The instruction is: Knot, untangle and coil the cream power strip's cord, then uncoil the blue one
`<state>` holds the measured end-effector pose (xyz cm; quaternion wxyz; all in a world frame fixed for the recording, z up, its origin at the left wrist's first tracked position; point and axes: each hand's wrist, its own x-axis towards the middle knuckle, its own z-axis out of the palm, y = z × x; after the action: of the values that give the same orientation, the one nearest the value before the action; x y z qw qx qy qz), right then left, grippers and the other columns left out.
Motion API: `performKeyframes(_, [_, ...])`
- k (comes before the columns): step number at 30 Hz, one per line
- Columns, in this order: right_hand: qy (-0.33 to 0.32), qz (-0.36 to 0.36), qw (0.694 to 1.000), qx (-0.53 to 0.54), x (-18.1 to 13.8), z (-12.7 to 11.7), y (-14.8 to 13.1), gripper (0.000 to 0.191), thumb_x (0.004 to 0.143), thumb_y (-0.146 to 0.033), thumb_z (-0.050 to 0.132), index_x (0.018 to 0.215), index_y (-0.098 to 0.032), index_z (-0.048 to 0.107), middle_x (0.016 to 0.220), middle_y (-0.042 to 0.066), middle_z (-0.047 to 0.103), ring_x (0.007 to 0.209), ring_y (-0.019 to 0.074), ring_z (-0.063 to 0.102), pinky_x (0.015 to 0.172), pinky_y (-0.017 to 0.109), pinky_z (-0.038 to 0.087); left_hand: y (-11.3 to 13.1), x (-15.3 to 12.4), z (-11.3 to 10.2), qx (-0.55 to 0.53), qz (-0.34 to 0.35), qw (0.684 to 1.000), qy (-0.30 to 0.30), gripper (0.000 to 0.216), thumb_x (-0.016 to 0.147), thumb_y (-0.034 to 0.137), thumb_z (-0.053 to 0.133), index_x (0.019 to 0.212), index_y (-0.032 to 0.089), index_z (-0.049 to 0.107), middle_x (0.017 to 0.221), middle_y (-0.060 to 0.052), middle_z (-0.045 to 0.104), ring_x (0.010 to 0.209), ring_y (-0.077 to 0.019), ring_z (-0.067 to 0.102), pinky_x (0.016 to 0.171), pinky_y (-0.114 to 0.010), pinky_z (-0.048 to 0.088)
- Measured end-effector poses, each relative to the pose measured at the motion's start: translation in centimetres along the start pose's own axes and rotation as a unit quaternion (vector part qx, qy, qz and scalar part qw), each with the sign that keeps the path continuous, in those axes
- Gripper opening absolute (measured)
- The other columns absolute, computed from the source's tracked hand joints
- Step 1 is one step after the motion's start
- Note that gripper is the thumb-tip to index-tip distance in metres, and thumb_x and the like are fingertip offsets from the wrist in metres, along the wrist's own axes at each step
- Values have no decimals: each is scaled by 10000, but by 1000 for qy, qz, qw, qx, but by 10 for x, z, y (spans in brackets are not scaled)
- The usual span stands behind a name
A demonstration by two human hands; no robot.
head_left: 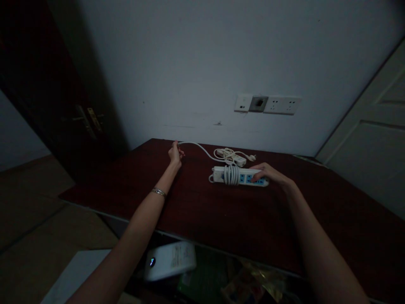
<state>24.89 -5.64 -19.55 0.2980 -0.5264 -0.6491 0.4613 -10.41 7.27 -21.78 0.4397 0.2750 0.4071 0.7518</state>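
Observation:
A white power strip (218,175) with blue sockets lies on the dark red tabletop, its cord wound several times around one end. My right hand (265,172) grips the strip's right end, with fingers over the sockets. From the coils a white cord (202,148) arcs left to my left hand (176,153), whose fingers are closed on it near the table's back edge. Any plug at that end is hidden in the fingers. Just behind the strip lies a second, smaller white power strip (239,160) with a tangled cord and a plug (252,158).
Wall sockets (282,105) sit above the table's back edge. A dark door with a handle (91,119) stands at left, a pale door (376,114) at right. Below the front edge are a white box-like device (171,259) and crumpled golden packaging (265,280).

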Motion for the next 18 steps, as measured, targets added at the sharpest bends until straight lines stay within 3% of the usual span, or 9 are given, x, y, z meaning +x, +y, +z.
performKeyframes(2, [-36, -7, 999, 31, -4, -1, -1, 229, 494, -181, 649, 703, -123, 725, 629, 51, 681, 527, 160, 591, 460, 217, 420, 2, 6, -8, -12, -7, 999, 35, 339, 748, 462, 543, 609, 178, 421, 440, 80, 369, 351, -52, 420, 385, -165, 354])
performKeyframes(4, [-28, -23, 996, 85, -6, -3, -1, 272, 481, -169, 639, 733, -113, 725, 641, 60, 685, 536, 173, 605, 474, 232, 438, 2, 12, -16, -24, -19, 997, 73, 325, 750, 456, 537, 629, 173, 431, 449, 80, 376, 350, -52, 424, 390, -165, 365])
performKeyframes(11, [108, -94, 953, 265, -2, -10, 0, 305, 507, -174, 646, 801, -109, 699, 732, 85, 701, 576, 202, 641, 521, 269, 503, 10, 26, -34, -102, -48, 981, 156, 302, 782, 452, 495, 687, 176, 420, 510, 74, 378, 359, -53, 432, 405, -165, 404])
performKeyframes(14, [148, -80, 944, 284, 5, -7, 3, 255, 549, -186, 643, 792, -114, 680, 706, 90, 694, 542, 201, 633, 434, 254, 483, 19, 25, -34, -161, -69, 975, 135, 298, 819, 469, 442, 731, 186, 413, 572, 48, 432, 445, -80, 526, 488, -205, 485])
performKeyframes(18, [155, -56, 942, 292, 17, 7, 7, 255, 553, -172, 632, 797, -103, 659, 695, 97, 690, 516, 196, 625, 381, 243, 466, 29, 18, -26, -244, -121, 960, 63, 315, 901, 434, 291, 758, 181, 414, 710, -44, 555, 650, -149, 635, 597, -303, 550])
